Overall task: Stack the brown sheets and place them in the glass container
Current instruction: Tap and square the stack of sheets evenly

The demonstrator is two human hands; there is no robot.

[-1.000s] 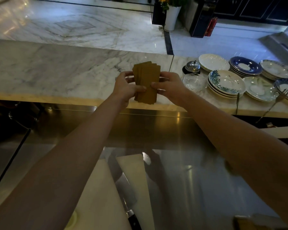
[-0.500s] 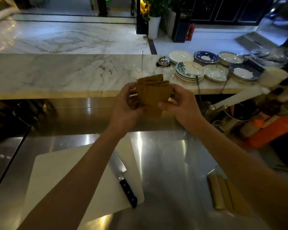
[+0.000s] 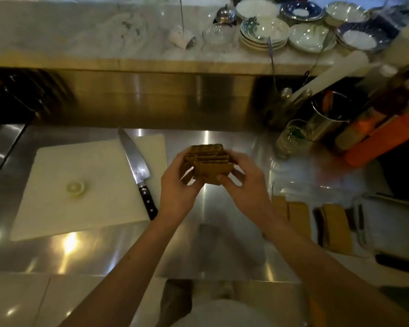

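A loose, fanned stack of brown sheets (image 3: 209,165) is held above the steel counter, gripped from both sides. My left hand (image 3: 177,185) holds its left edge and my right hand (image 3: 242,185) holds its right edge. To the right on the counter lies a clear glass container (image 3: 316,187), faint and blurred, with more brown sheets (image 3: 298,218) lying flat in it in separate piles. The container's right part runs toward the frame edge.
A white cutting board (image 3: 80,185) with a large knife (image 3: 137,166) and a small pale slice (image 3: 75,187) lies at the left. Jars, a metal cup and an orange box (image 3: 383,138) crowd the right. Stacked plates (image 3: 263,31) sit on the marble ledge behind.
Both hands have carried the brown sheets back from the marble ledge and down over the steel counter. The view has tilted down, bringing the glass container into sight.
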